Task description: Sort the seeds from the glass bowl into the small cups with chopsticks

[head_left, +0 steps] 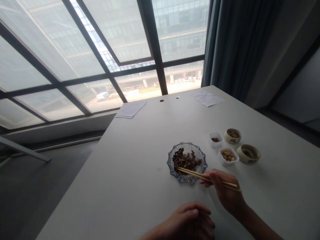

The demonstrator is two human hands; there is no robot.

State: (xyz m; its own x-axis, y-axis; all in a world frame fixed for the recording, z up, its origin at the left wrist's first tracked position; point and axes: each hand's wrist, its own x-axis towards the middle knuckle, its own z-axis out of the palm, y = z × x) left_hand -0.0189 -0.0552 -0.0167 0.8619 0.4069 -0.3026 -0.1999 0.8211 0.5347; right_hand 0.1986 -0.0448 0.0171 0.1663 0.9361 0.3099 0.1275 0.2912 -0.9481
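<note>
My right hand [224, 188] is closed around a pair of wooden chopsticks [192, 172], held slanting to the left. Their tips are among dark brown, elongated seed-like pieces [186, 160], at the left front of the pile. These pieces lie in a clear glass dish with a scalloped rim [171, 166]. Nearer to me, my left hand [191, 218] rests palm-inward, fingers loosely bent and slightly apart, with nothing seen in it. To the dish's right, one small white plastic cup [215, 144] has a few dark pieces, and another white cup [227, 163] holds light tan nut-like pieces.
Two small cream ceramic bowls stand right of the cups, a farther bowl [232, 140] and a nearer bowl [248, 160]; their contents are dim. Paper sheets [131, 109] and crumpled paper [208, 98] lie at the white table's [120, 173] far end, by the windows.
</note>
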